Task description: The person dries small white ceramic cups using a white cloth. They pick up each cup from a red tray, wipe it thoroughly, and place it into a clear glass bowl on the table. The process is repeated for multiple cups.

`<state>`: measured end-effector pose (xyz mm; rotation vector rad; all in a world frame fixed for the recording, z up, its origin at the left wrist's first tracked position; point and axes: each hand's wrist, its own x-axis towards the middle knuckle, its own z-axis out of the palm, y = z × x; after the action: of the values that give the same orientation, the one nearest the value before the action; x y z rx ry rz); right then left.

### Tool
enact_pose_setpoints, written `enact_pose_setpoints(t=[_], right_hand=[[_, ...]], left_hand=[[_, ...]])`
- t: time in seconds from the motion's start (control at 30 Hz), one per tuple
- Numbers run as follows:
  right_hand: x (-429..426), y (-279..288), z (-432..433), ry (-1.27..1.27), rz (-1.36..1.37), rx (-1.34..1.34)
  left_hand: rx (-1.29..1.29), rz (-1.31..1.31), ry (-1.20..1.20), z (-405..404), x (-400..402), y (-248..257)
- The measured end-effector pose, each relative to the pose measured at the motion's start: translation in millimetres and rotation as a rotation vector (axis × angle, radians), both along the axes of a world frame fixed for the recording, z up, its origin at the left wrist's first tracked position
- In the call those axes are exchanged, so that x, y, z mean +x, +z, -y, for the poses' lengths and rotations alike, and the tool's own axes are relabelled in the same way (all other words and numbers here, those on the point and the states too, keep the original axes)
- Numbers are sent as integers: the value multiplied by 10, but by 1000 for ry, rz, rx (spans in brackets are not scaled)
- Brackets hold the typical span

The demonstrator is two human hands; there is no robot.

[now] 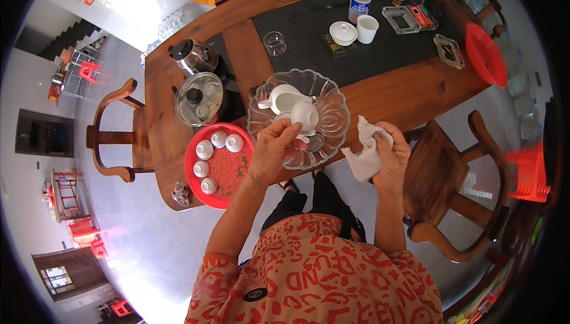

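Observation:
My left hand (277, 146) pinches a small white teacup (305, 116) by its edge above a scalloped clear glass bowl (336, 101). Inside the bowl lie a white pitcher (285, 97), a small glass cup (315, 142) and other white ware partly hidden by the teacup and my fingers. In my right hand (392, 157) is a crumpled white cloth (365, 155), held just off the table's front edge, right of the bowl. Several small white cups (204, 149) stand along the left side of a red round tray (191, 172) with a printed base.
A glass-lidded pot (199, 99) and a steel kettle (192, 56) stand left of the bowl. Behind are a clear glass cup (274, 43), a white lidded bowl (343, 33), a white mug (367, 29) and glass ashtrays (449, 51). Wooden armchairs (436, 172) flank the wooden table (378, 97).

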<state>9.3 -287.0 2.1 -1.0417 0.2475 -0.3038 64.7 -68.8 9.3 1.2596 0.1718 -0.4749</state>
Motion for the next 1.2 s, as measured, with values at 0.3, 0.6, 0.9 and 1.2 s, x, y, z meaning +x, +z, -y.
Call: enact_pose_setpoints(t=[0.3, 0.6, 0.9, 1.2], right_hand=[[168, 166, -866, 26, 452, -970], [410, 129, -1040, 4, 354, -791], [277, 237, -1067, 64, 450, -1132], [360, 257, -961, 82, 195, -741]], left_hand=[[-134, 149, 155, -18, -390, -212], [-222, 156, 252, -19, -583, -53], [-235, 168, 284, -67, -561, -141], [-237, 189, 189, -97, -597, -100]])
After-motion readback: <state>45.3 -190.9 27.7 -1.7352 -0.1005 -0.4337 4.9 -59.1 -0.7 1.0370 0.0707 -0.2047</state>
